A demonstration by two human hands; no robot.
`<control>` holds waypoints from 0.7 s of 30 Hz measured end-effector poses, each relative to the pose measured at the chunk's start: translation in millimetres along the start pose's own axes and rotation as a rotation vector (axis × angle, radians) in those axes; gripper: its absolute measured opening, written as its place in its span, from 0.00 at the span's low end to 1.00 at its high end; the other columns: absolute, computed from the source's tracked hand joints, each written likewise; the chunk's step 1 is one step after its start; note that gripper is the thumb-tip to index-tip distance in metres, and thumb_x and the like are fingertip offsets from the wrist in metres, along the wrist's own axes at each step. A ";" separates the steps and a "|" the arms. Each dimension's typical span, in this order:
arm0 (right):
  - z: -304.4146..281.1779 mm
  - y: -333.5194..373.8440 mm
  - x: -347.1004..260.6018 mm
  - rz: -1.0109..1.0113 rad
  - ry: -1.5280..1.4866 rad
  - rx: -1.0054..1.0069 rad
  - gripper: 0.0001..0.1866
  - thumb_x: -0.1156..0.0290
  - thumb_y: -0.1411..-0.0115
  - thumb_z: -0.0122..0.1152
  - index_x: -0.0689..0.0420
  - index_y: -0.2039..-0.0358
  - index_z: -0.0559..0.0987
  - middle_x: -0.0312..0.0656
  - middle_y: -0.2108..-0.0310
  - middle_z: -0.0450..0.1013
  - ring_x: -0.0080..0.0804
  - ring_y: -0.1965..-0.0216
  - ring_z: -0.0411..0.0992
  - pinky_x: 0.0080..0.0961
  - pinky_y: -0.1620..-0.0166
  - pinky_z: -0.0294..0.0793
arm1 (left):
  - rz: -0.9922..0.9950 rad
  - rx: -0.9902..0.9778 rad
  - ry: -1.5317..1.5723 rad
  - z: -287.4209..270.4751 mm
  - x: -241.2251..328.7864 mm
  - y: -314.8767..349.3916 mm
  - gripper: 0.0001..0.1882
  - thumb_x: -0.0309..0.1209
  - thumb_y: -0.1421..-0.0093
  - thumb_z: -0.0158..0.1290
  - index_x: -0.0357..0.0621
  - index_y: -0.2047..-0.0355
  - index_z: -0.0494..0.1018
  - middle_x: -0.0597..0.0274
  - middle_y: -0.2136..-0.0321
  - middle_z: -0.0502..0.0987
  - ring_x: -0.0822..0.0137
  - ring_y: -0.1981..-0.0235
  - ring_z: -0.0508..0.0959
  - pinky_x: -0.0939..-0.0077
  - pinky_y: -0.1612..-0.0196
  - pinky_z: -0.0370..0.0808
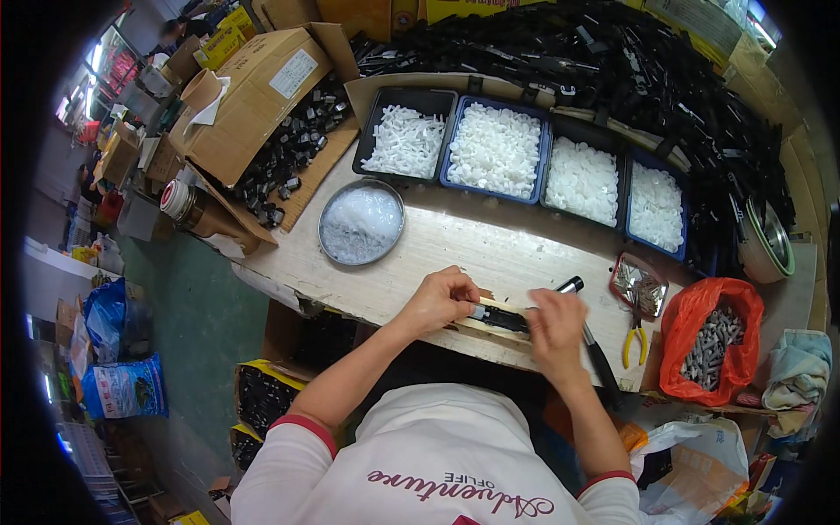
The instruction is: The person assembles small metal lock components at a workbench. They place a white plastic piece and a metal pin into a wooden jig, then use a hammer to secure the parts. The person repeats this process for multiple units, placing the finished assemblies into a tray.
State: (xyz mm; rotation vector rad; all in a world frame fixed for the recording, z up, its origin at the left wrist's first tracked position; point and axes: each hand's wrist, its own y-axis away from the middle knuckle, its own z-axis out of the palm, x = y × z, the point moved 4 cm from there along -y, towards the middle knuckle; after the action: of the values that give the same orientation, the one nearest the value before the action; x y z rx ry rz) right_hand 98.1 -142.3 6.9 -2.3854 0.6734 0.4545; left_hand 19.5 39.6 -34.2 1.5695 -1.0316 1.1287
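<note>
At the near table edge, a long black plastic part lies in a pale, narrow holder. My left hand is closed at its left end, thumb and fingertips pinching a small grey piece against it. Over the right end hovers my right hand, its fingers bent and smeared by motion; whether it holds anything is hidden. Right beside that hand lies a hammer with a shiny metal head and a black handle. A round metal dish of greasy whitish stuff stands farther left.
Four bins of small white plastic parts line the back, before a heap of black parts. Rightward are a red tray of metal pins, yellow-handled pliers and a red bag of grey pieces. A tipped cardboard box stands left.
</note>
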 end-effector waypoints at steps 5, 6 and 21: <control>-58.7 -7.6 77.6 0.268 0.362 0.016 0.09 0.75 0.49 0.54 0.58 0.66 0.74 0.44 0.70 0.70 0.39 0.64 0.65 0.36 0.59 0.58 | 0.153 0.097 -0.412 -20.2 33.1 -38.8 0.09 0.30 0.54 0.58 0.39 0.74 0.75 0.56 0.76 0.72 0.63 0.78 0.72 0.70 0.71 0.70; -64.7 -6.2 90.2 0.299 0.456 -0.004 0.08 0.75 0.50 0.54 0.58 0.67 0.75 0.43 0.70 0.70 0.39 0.64 0.65 0.37 0.59 0.58 | 0.166 0.186 -0.438 -27.1 40.4 -53.7 0.09 0.32 0.53 0.57 0.40 0.73 0.75 0.55 0.76 0.73 0.60 0.77 0.73 0.69 0.71 0.70; -53.8 -17.2 143.0 0.356 0.728 -0.214 0.06 0.75 0.56 0.56 0.58 0.74 0.76 0.44 0.72 0.72 0.40 0.65 0.68 0.38 0.60 0.57 | 0.351 0.485 -0.863 -46.6 74.7 -166.7 0.06 0.26 0.55 0.52 0.34 0.81 0.73 0.41 0.79 0.74 0.46 0.73 0.77 0.59 0.70 0.73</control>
State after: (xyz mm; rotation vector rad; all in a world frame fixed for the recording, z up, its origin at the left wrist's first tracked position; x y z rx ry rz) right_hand 232.2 -215.4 -11.0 -2.6294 1.4428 -0.2491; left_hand 186.1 114.6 12.3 2.4373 -1.7330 0.9674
